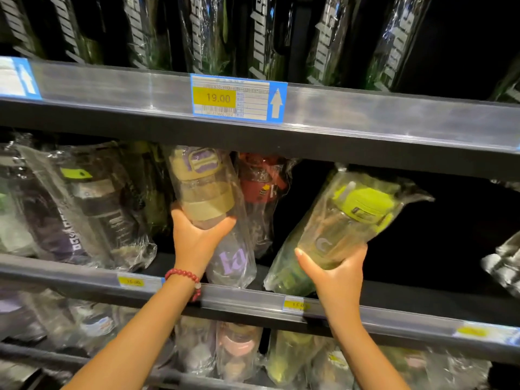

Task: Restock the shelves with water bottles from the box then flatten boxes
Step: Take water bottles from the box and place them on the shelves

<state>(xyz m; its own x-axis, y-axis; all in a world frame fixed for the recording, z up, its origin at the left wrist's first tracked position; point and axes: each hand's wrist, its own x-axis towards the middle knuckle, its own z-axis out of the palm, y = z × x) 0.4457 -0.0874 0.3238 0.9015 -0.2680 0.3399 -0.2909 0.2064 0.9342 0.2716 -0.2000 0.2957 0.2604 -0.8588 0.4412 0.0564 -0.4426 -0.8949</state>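
Observation:
My left hand [197, 237] grips a clear bottle with a tan and purple lid [206, 192], wrapped in a plastic bag, standing upright on the middle shelf [84, 273]. My right hand [337, 274] grips a second bagged bottle with a lime-green lid [351, 218], tilted to the right above the same shelf. Another green bagged bottle [284, 274] lies under it at the shelf's front. A red-lidded bottle [263, 187] stands behind, between the two. No box is in view.
Dark bagged bottles [92, 204] fill the middle shelf's left side. The top shelf holds tall dark bottles [261, 38] above a 19.00 price tag [239, 98]. More bagged bottles [239, 350] crowd the lower shelf. A dark gap opens right of the green bottle; another bagged item [503, 266] sits at the far right.

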